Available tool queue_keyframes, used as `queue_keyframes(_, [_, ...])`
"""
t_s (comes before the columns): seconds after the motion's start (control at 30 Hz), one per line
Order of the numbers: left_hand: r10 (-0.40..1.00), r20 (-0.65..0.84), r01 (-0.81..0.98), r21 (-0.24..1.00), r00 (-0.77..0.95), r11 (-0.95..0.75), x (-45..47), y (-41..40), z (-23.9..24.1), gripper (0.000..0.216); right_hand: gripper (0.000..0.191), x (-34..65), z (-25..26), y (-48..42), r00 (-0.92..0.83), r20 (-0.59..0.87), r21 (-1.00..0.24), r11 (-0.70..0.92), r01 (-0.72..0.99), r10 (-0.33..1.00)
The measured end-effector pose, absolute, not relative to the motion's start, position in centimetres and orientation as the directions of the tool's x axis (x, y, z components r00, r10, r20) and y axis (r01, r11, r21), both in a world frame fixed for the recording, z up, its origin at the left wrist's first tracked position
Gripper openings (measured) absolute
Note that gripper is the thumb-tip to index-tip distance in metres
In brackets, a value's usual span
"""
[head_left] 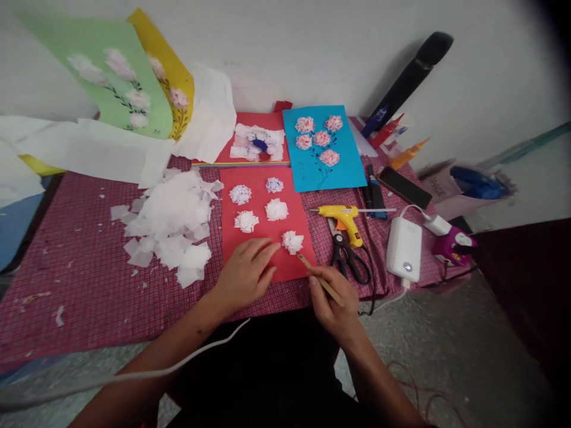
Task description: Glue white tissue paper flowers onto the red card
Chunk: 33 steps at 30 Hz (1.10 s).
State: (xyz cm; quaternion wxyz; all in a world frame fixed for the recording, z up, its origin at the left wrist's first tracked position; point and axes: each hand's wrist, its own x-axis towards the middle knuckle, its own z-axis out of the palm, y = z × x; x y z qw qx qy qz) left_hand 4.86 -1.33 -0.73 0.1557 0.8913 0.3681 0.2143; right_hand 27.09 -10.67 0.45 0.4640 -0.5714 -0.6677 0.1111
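On a table covered with a checked cloth [89, 255], the head view shows a red sheet [289, 270] lying in front of the person, with five crumpled paper flowers on it. Nearest the hands, at the lower right of the sheet, sits a white flower [292, 242]. The right hand [334, 300] grips a thin wooden stick [332, 291] between thumb and fingers, its tip at the lower edge of that flower; whether the two touch is too fine to tell. The left hand [247, 270] rests palm down on the sheet's lower left part, fingers loosely extended and gripping nothing visible, the fingertips just beside the same flower. Farther up the sheet are two more plain white flowers [277, 209] and, above them, two with purple specks [274, 185].

Left of the sheet spreads a heap of white paper pieces [173, 208]. Behind it, a paint-stained tissue pad [259, 142] lies on another red surface, next to a blue sheet [348, 175] bearing five red-and-white flowers on painted stems. To the right are a yellow glue gun [341, 211], black-handled scissors [350, 261], a white power bank [404, 249] and a dark phone [405, 187].
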Motion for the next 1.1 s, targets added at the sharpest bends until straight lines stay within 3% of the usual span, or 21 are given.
queue_keyframes(0.27, [0.717,0.255,0.587,0.431,0.649,-0.685,4.9,-1.3,-0.6,0.048,0.019,29.0,2.9,-11.2,0.220,0.386,-0.749,0.165,0.642,0.896])
queue_keyframes(0.43, [0.776,0.207,0.513,0.645,0.596,-0.566,5.2,-1.0,0.7,0.028,0.018,29.1,2.6,-8.3,0.211,0.387,-0.741,0.166,0.651,0.898])
queue_keyframes(0.5, [0.795,0.146,0.489,0.719,0.588,-0.494,5.7,-0.4,1.7,0.030,0.016,28.9,2.4,-7.7,0.200,0.405,-0.736,0.189,0.650,0.892])
queue_keyframes(0.77, [0.728,0.109,0.475,0.690,0.677,-0.545,8.6,3.1,2.1,0.049,0.016,28.5,2.3,-7.1,0.161,0.407,-0.746,0.226,0.626,0.899])
queue_keyframes(1.1, [0.678,0.114,0.406,0.725,0.726,-0.556,9.1,3.8,1.5,0.053,0.017,29.0,2.0,-7.0,0.139,0.403,-0.746,0.236,0.623,0.905])
